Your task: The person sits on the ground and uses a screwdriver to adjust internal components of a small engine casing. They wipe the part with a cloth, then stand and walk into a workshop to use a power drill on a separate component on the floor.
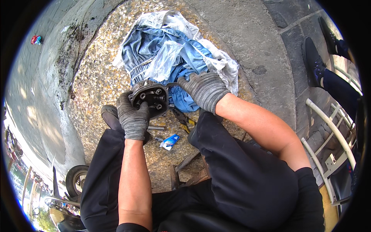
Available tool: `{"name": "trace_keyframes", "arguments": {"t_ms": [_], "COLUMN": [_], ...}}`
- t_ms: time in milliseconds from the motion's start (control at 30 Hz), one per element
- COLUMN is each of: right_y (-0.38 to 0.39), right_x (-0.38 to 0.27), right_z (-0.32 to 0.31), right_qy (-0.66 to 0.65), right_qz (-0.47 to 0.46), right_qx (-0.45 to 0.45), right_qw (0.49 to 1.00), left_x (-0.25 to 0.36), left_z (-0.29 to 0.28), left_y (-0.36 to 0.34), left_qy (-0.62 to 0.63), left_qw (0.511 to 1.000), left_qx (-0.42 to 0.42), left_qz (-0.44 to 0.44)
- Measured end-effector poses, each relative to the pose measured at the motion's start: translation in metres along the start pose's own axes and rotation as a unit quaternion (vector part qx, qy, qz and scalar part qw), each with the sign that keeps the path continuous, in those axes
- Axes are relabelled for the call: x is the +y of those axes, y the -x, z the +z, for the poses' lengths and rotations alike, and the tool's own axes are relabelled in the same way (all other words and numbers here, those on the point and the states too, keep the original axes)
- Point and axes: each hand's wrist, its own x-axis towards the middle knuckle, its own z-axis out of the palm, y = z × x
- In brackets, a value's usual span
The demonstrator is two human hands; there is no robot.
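Observation:
A dark metal engine cylinder head [161, 107], with finned edges and springs inside its cavity, is tilted up in front of me. My left hand [133, 118], in a grey knit glove, grips its left side with the thumb over the near rim. My right hand [206, 91], gloved alike, is closed on a thin flat metal tool [172, 84], whose tip reaches the upper right edge of the cylinder head. Just beyond lie blue and white cloths [145, 42] with a clear plastic bag [164, 60] on top.
Yellow-handled pliers [181, 118], a short metal tube [156, 128] and a blue-and-white packet [170, 142] lie between my feet. A wooden stool [174, 178] is below me. To the right are another person's dark shoe [312, 60] and a pale metal frame [332, 123]; a wheel [76, 179] stands left.

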Motion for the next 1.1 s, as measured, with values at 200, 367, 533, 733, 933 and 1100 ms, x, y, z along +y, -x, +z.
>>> {"name": "trace_keyframes", "arguments": {"t_ms": [200, 367, 533, 733, 933, 1100], "right_y": [0.001, -0.002, -0.003, 0.001, -0.01, -0.013], "right_x": [0.006, 0.004, 0.006, 0.009, 0.01, 0.017], "right_z": [-0.006, -0.004, 0.0, -0.002, -0.011, -0.016], "right_qy": [-0.049, -0.068, -0.044, -0.087, -0.081, -0.086], "right_qz": [0.022, 0.025, 0.022, 0.022, -0.002, -0.001], "right_qx": [-0.029, -0.056, -0.082, -0.071, -0.082, -0.084], "right_qw": [0.998, 0.996, 0.995, 0.993, 0.993, 0.993], "left_x": [-0.001, 0.005, 0.008, 0.008, 0.007, 0.004], "left_z": [0.001, -0.001, -0.001, -0.001, 0.0, 0.001], "left_y": [0.0, 0.002, 0.002, 0.002, 0.004, 0.002], "left_qy": [-0.007, -0.038, -0.038, -0.02, -0.034, -0.022], "left_qw": [1.0, 0.999, 0.999, 1.0, 0.999, 1.0], "left_qx": [0.002, 0.008, 0.002, -0.005, 0.008, 0.006], "left_qz": [-0.001, 0.02, 0.005, -0.014, 0.014, 0.007]}}
